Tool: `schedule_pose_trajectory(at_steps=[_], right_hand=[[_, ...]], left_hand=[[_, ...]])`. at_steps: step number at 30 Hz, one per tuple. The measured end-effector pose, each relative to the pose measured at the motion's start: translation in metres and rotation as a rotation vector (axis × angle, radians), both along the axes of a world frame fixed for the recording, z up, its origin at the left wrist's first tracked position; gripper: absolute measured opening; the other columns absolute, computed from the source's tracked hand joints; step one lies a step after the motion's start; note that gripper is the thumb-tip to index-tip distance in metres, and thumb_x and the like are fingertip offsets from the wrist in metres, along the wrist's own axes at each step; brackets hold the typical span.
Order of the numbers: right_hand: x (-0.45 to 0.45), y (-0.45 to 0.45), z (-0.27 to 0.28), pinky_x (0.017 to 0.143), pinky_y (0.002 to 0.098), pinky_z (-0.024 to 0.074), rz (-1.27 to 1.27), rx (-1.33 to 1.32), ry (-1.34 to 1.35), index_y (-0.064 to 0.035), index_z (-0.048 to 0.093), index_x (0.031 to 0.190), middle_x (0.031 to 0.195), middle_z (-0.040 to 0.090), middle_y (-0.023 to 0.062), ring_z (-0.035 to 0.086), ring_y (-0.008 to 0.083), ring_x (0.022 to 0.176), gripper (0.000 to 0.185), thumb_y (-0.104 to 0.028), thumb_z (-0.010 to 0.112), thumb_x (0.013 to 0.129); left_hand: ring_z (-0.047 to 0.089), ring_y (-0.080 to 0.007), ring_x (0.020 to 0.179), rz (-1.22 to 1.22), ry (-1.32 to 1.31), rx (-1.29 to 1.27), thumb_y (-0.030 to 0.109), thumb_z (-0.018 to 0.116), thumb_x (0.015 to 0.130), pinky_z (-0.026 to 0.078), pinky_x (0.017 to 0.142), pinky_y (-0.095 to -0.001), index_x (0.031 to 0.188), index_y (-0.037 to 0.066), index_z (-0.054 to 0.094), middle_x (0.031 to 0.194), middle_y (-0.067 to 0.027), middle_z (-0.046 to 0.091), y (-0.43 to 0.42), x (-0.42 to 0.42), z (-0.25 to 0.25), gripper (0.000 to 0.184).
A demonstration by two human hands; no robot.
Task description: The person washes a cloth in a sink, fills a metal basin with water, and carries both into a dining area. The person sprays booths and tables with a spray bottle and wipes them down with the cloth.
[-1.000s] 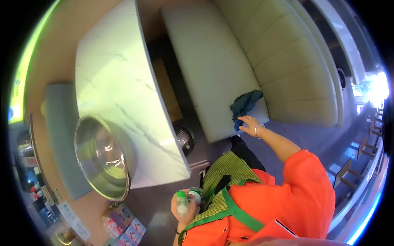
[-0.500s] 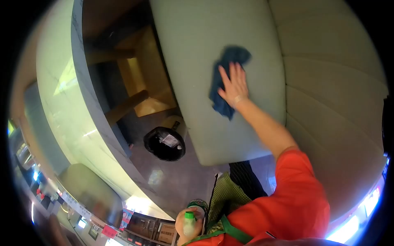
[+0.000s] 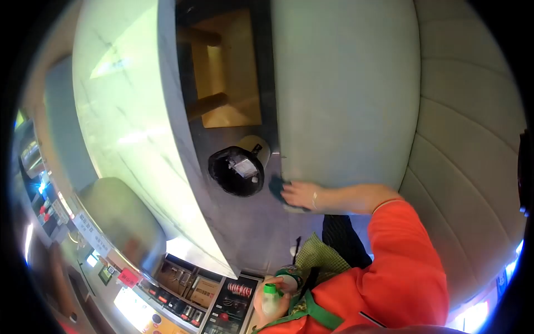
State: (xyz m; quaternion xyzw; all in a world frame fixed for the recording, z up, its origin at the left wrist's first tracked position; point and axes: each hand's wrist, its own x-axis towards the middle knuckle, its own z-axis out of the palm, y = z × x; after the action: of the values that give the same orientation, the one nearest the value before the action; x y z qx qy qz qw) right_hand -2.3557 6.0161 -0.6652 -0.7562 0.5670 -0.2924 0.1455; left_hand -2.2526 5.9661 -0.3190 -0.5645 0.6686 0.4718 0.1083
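My right hand (image 3: 303, 195) presses a dark blue-green cloth (image 3: 276, 188) against the front left corner of the pale grey bench seat (image 3: 345, 100). Part of the cloth hangs over the seat edge, and the hand covers some of it. Down by my body, my left hand (image 3: 264, 295) is closed around a small clear bottle with a green cap (image 3: 271, 300). Touching that hand is a round, green-patterned container (image 3: 289, 274); whether the hand holds it too, I cannot tell.
A bin (image 3: 236, 171) lined with a black bag, with litter inside, stands between seat and marble-look table (image 3: 128, 111). The padded backrest (image 3: 467, 128) runs along the right. Wooden furniture (image 3: 228, 72) is under the table, and a drawer of small goods (image 3: 228, 303) lies below.
My right hand has dragged the cloth from the middle of the seat toward me and left, to the front corner. The view has shifted; my left hand still holds the bottle.
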Motion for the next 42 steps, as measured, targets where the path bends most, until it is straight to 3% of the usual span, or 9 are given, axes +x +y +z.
schedule_pose_trajectory(at_steps=[3, 9, 12, 15, 18, 23, 29, 35, 42], right_hand=[[-0.021, 0.011, -0.009, 0.089, 0.0381, 0.0389, 0.323, 0.171, -0.066, -0.0107, 0.057, 0.092, 0.102, 0.054, 0.0058, 0.048, 0.0228, 0.104, 0.019, -0.018, 0.049, 0.077], [-0.306, 0.011, -0.004, 0.088, 0.0372, 0.0395, -0.891, 0.327, 0.312, -0.0098, 0.053, 0.110, 0.116, 0.049, 0.0088, 0.046, 0.0257, 0.109, 0.030, -0.015, 0.046, 0.081], [-0.272, 0.032, -0.024, 0.091, 0.0386, 0.0378, -1.049, 0.550, 0.727, -0.0096, 0.050, 0.114, 0.121, 0.046, 0.0096, 0.042, 0.0267, 0.114, 0.036, -0.011, 0.046, 0.078], [-0.083, 0.072, -0.028, 0.103, 0.0451, 0.0247, -0.521, 0.699, 0.377, -0.0106, 0.045, 0.123, 0.135, 0.036, 0.0099, 0.026, 0.0279, 0.129, 0.042, -0.015, 0.045, 0.081], [0.051, 0.151, 0.023, 0.099, 0.0381, 0.0337, -0.498, 0.584, 0.017, -0.0091, 0.046, 0.123, 0.130, 0.040, 0.0127, 0.038, 0.0304, 0.120, 0.042, -0.015, 0.043, 0.082], [0.069, 0.248, 0.074, 0.089, 0.0350, 0.0419, -0.905, 1.395, -0.216, -0.0045, 0.063, 0.100, 0.108, 0.057, 0.0147, 0.053, 0.0312, 0.101, 0.027, -0.012, 0.045, 0.081], [0.103, 0.328, 0.202, 0.089, 0.0369, 0.0401, -1.681, 0.706, -0.780, -0.0051, 0.063, 0.097, 0.102, 0.059, 0.0180, 0.054, 0.0328, 0.098, 0.030, -0.009, 0.044, 0.074], [0.159, 0.355, 0.352, 0.090, 0.0319, 0.0377, -1.987, -0.409, -0.326, 0.0006, 0.055, 0.102, 0.105, 0.054, 0.0137, 0.051, 0.0250, 0.101, 0.035, 0.007, 0.044, 0.070], [0.122, 0.413, 0.374, 0.089, 0.0285, 0.0380, -2.047, -0.546, -0.116, 0.0009, 0.055, 0.106, 0.104, 0.056, 0.0129, 0.052, 0.0224, 0.099, 0.027, -0.001, 0.048, 0.080]], left_hand=[[0.060, -0.0213, 0.071, 0.064, 0.128, 0.051, -0.005, 0.063, 0.054, 0.047, 0.064, -0.0280, 0.092, 0.003, 0.058, 0.077, -0.0084, 0.061, 0.001, 0.013, -0.003, 0.039], [0.062, -0.0219, 0.073, -0.123, 0.163, -0.080, -0.004, 0.065, 0.055, 0.048, 0.068, -0.0317, 0.089, 0.004, 0.058, 0.086, -0.0101, 0.062, 0.018, 0.054, -0.025, 0.035], [0.062, -0.0250, 0.077, -0.210, 0.176, -0.082, -0.002, 0.065, 0.058, 0.048, 0.070, -0.0332, 0.085, 0.003, 0.059, 0.088, -0.0102, 0.062, 0.016, 0.067, -0.019, 0.028], [0.061, -0.0276, 0.079, -0.333, 0.200, -0.053, -0.001, 0.066, 0.060, 0.048, 0.070, -0.0331, 0.082, 0.003, 0.059, 0.090, -0.0107, 0.062, 0.012, 0.082, -0.022, 0.024], [0.061, -0.0276, 0.080, -0.438, 0.291, -0.097, 0.000, 0.066, 0.061, 0.048, 0.071, -0.0329, 0.089, 0.003, 0.058, 0.092, -0.0118, 0.061, 0.011, 0.098, -0.010, 0.029], [0.060, -0.0300, 0.082, -0.523, 0.679, -0.092, 0.001, 0.065, 0.062, 0.048, 0.072, -0.0353, 0.088, 0.003, 0.057, 0.094, -0.0142, 0.061, 0.008, 0.121, 0.001, 0.027], [0.059, -0.0298, 0.077, -0.676, 0.788, -0.108, 0.002, 0.063, 0.064, 0.047, 0.071, -0.0346, 0.088, 0.002, 0.057, 0.091, -0.0141, 0.061, 0.013, 0.141, -0.015, 0.024], [0.058, -0.0226, 0.069, -0.776, 0.882, -0.068, 0.003, 0.063, 0.067, 0.046, 0.066, -0.0320, 0.096, 0.002, 0.056, 0.080, -0.0091, 0.059, 0.029, 0.153, 0.001, 0.030], [0.058, -0.0167, 0.071, -0.680, 1.017, 0.112, 0.001, 0.061, 0.069, 0.045, 0.067, -0.0272, 0.099, 0.000, 0.056, 0.083, -0.0070, 0.059, 0.093, 0.154, 0.018, 0.030]])
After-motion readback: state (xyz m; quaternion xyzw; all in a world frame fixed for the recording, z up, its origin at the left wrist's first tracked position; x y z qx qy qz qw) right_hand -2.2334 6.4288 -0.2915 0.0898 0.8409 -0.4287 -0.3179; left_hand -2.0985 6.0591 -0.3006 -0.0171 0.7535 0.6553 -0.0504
